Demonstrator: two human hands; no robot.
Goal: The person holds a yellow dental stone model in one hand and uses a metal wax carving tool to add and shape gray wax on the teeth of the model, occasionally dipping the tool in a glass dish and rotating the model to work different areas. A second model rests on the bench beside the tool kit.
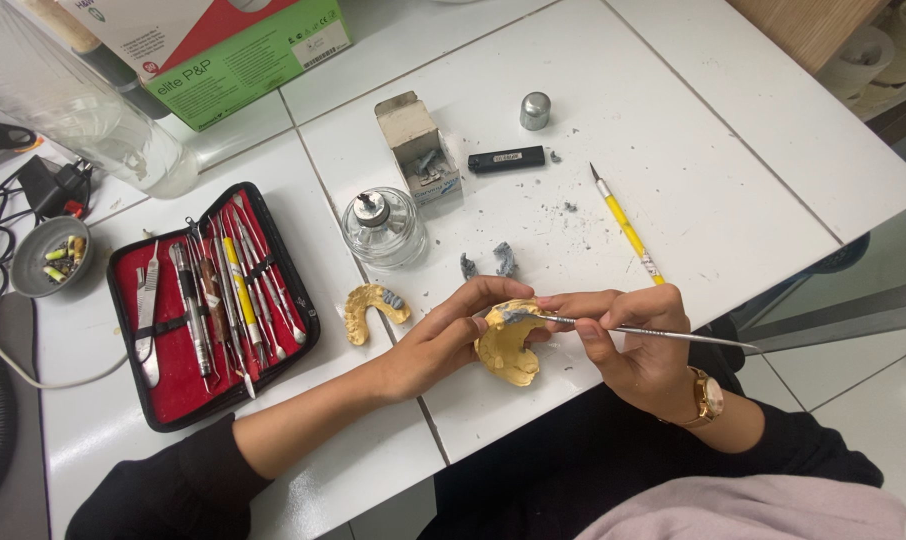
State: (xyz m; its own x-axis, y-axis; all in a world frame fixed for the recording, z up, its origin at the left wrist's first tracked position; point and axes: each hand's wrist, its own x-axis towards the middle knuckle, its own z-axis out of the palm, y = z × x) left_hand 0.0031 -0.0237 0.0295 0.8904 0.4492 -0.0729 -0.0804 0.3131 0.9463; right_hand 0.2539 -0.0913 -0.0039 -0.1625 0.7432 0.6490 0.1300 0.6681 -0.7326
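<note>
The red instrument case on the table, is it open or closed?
Open: the red instrument case lies spread flat, its metal tools visible under elastic straps.

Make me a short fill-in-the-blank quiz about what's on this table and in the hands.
1. The left hand holds a yellow dental cast while the right hand works on it with a thin ____ tool.
2. The open instrument case has a ____ lining.
3. A second yellow cast lies on the table just ____ of the case.

Missing words: metal; red; right
</note>
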